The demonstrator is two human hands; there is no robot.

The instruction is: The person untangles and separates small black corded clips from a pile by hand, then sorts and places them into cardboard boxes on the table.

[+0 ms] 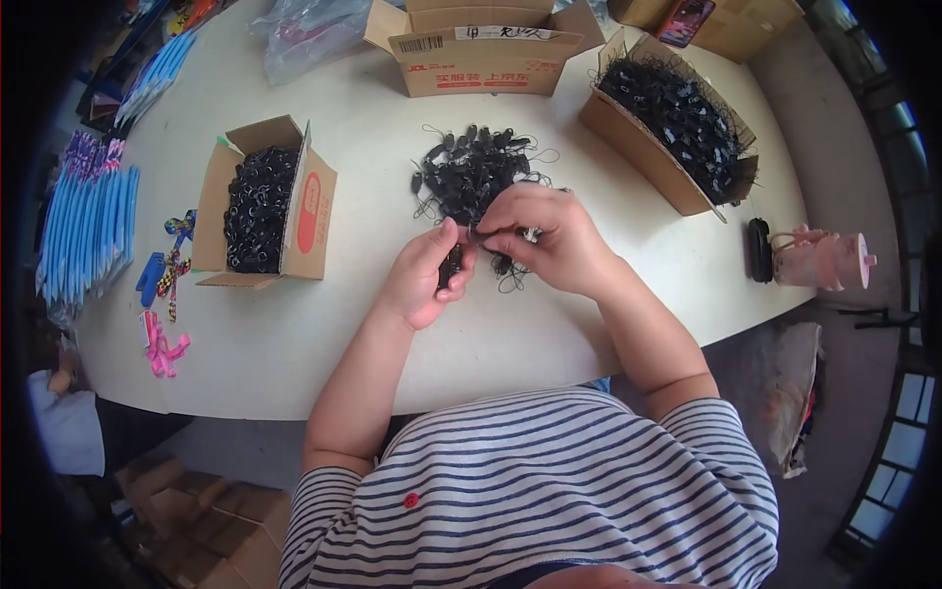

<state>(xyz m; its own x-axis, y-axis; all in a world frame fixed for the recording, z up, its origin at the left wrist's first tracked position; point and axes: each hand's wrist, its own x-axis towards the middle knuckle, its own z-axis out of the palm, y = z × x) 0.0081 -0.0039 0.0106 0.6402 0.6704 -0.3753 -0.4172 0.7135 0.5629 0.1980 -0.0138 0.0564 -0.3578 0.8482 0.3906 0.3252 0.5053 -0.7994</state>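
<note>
My left hand is curled around several small black clips, partly hidden by the fingers. Thumb and fingers of my right hand pinch together right beside the left thumb, on a small dark piece too covered to name. Just beyond both hands lies a loose pile of black clips with thin cord loops. To the left stands an open cardboard box of black clips with metal rings. At the upper right, a long cardboard box is heaped with black corded pieces.
An open carton stands at the back, near a clear plastic bag. Blue packets are stacked at left, by colourful straps and a pink strap. A pink cup and a black case sit at right.
</note>
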